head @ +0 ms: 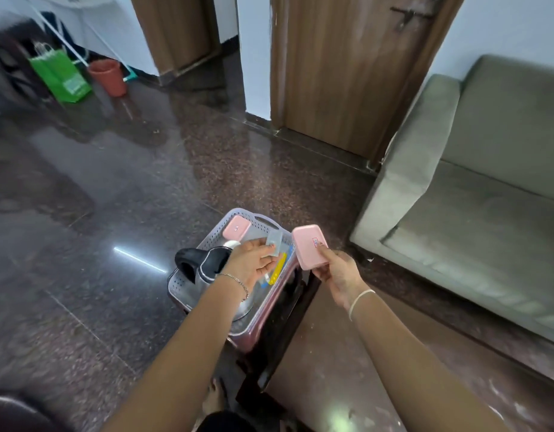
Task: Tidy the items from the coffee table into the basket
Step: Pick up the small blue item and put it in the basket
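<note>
A grey perforated plastic basket (pixel 213 233) stands on the left end of a dark wooden coffee table (pixel 303 294). Inside it lie a steel kettle with a black handle (pixel 204 263), a pink box (pixel 236 231) at the far corner, and yellow and blue items (pixel 280 269). My left hand (pixel 253 263) hovers over the basket, pinching a small clear grey packet (pixel 275 242). Just right of the basket's rim, my right hand (pixel 338 274) grips a second pink box (pixel 310 246), held upright.
A grey-green sofa (pixel 475 194) stands close on the right. A wooden door (pixel 347 73) is behind the table. On the glossy dark floor at far left sit a green paper bag (pixel 62 76) and a red bucket (pixel 108 77). My bare foot (pixel 214 397) shows below.
</note>
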